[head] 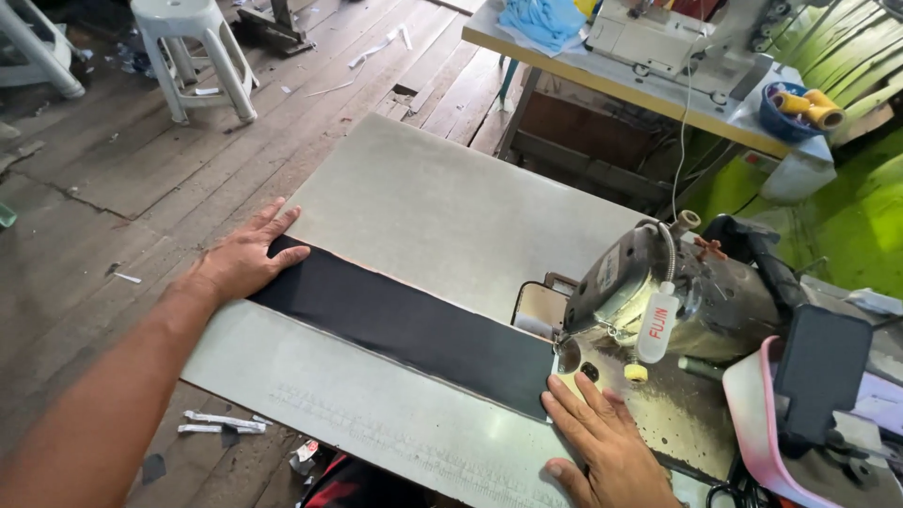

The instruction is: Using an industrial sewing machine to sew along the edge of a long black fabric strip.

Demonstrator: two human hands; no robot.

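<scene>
Black fabric strip (404,325) — under both hands' fingers (282,246)

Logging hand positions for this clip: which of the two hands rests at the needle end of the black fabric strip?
The right hand, flat beside the sewing machine; the left hand holds the black fabric strip at its far end.

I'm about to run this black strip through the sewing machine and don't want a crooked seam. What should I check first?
1. Left hand flat on the black strip's far end: ok.
2. Right hand pinning the near end beside the sewing machine: ok.
3. Strip lying flat, unwrinkled on the table: ok.
4. Strip edge under the presser foot: cannot tell.
5. Fingers clear of the needle: cannot tell.
</scene>
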